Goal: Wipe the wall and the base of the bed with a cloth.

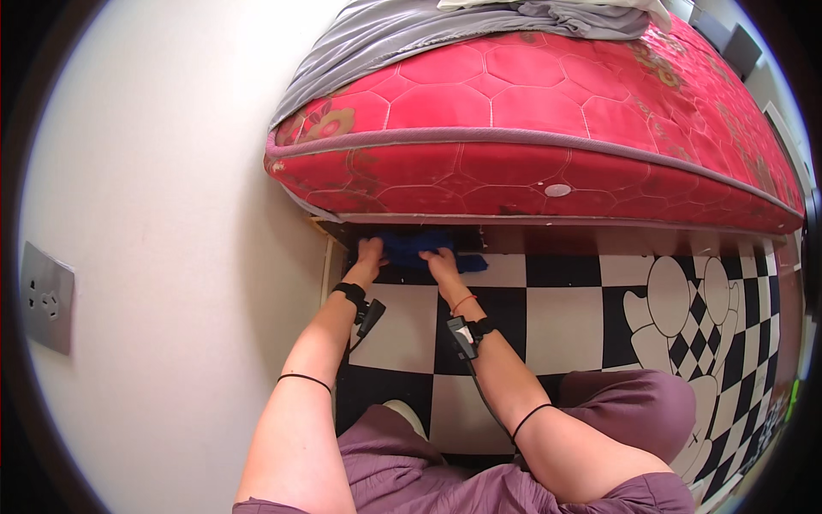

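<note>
A blue cloth (416, 247) lies bunched at floor level beside the dark base of the bed, below the mattress edge. My left hand (370, 257) grips its left end, close to the wall corner. On the cloth's right part, my right hand (442, 265) has its fingers closed, and a loose end sticks out to the right of it. The fingertips of both hands are partly hidden in the folds. Above them overhangs a red quilted mattress (443, 177) with a pink piped edge.
A white wall (160, 193) with a power socket (49, 298) rises close on the left. Underfoot lies a black-and-white checkered mat (478, 331) with cartoon figures at right. Grey bedding (385, 48) covers the mattress's far left. Cables run from black wrist-strapped devices (465, 337) along my arms.
</note>
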The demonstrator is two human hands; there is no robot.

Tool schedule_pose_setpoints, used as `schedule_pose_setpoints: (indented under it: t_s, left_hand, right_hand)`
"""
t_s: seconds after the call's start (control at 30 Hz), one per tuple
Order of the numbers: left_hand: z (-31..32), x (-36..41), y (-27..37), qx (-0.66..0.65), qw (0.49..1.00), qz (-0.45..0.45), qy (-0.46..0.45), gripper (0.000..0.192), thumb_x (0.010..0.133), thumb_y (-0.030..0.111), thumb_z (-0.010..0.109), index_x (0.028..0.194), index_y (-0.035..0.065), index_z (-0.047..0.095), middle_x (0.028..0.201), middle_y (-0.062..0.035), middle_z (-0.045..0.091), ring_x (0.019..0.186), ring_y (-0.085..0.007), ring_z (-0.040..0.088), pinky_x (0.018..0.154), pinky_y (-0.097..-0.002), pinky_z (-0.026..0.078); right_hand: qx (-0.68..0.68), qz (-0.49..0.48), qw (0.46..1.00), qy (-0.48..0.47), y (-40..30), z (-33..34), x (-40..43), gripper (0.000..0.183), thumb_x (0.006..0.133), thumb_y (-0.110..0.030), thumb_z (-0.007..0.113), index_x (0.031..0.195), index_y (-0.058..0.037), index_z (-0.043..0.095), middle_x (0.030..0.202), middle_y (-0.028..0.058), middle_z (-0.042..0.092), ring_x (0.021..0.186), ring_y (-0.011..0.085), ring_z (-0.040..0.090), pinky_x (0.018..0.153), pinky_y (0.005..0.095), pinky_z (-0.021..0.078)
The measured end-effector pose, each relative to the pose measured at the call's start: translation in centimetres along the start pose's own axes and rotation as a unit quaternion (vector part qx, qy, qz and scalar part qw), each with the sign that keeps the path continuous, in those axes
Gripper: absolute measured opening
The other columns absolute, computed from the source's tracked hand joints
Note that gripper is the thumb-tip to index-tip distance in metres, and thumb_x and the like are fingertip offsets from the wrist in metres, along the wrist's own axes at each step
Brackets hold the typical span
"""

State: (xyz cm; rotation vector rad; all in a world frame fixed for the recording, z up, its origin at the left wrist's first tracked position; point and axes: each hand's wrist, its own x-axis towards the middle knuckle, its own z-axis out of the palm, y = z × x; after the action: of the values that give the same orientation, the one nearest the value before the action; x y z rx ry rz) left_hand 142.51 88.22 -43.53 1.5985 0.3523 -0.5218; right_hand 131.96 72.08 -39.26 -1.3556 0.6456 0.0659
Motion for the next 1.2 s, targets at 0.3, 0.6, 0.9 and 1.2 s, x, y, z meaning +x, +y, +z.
schedule_pose_setpoints:
  t_s: [0.3, 0.6, 0.9, 1.2]
  left_hand:
    - [-10.9, 5.9, -2.1, -0.015, 0.985, 0.149, 0.082, 0.034, 0.077, 0.01, 0.045, 0.109, -0.0005, 0.042, 0.093, -0.0143, 0.054, 0.073, -0.0243, 0.056, 0.06, -0.0353, 0.046]
    - [-0.8, 0.5, 0.2, -0.191, 0.981, 0.004, -0.028, 0.035, 0.086, 0.007, 0.034, 0.118, -0.0045, 0.042, 0.118, -0.02, 0.047, 0.101, -0.034, 0.052, 0.087, -0.0455, 0.047]
    - [11.7, -5.8, 1.4, -0.015, 0.975, -0.081, -0.206, 0.045, 0.088, 0.007, 0.038, 0.129, -0.0085, 0.023, 0.137, -0.0276, 0.023, 0.127, -0.0396, 0.028, 0.103, -0.0491, 0.03]
    - [5.1, -2.4, 1.3, 0.047, 0.993, -0.057, -0.087, 0.047, 0.079, 0.015, 0.056, 0.119, -0.0006, 0.036, 0.111, -0.0179, 0.047, 0.099, -0.0304, 0.048, 0.084, -0.0451, 0.043]
  right_hand:
    - [-0.07, -0.066, 0.992, -0.081, 1.9, 7.4, -0.1, 0.054, 0.084, -0.035, 0.058, 0.12, 0.0034, 0.048, 0.119, 0.016, 0.052, 0.113, 0.0249, 0.045, 0.093, 0.0335, 0.0347]
    - [0.158, -0.035, 0.985, 0.066, 4.7, 2.6, 2.7, 0.023, 0.09, -0.028, 0.051, 0.091, -0.005, 0.05, 0.093, 0.0071, 0.05, 0.092, 0.0176, 0.047, 0.083, 0.0306, 0.0387]
    - [0.33, -0.056, 0.862, 0.382, 4.2, -6.2, 4.7, 0.021, 0.091, -0.015, 0.041, 0.097, 0.0048, 0.047, 0.084, 0.0104, 0.051, 0.076, 0.0198, 0.048, 0.072, 0.0327, 0.0402]
    - [0.345, 0.06, 0.933, 0.088, 1.5, -0.5, 2.4, 0.041, 0.088, -0.011, 0.043, 0.126, 0.0014, 0.033, 0.127, 0.0159, 0.041, 0.112, 0.0237, 0.045, 0.093, 0.0406, 0.0348]
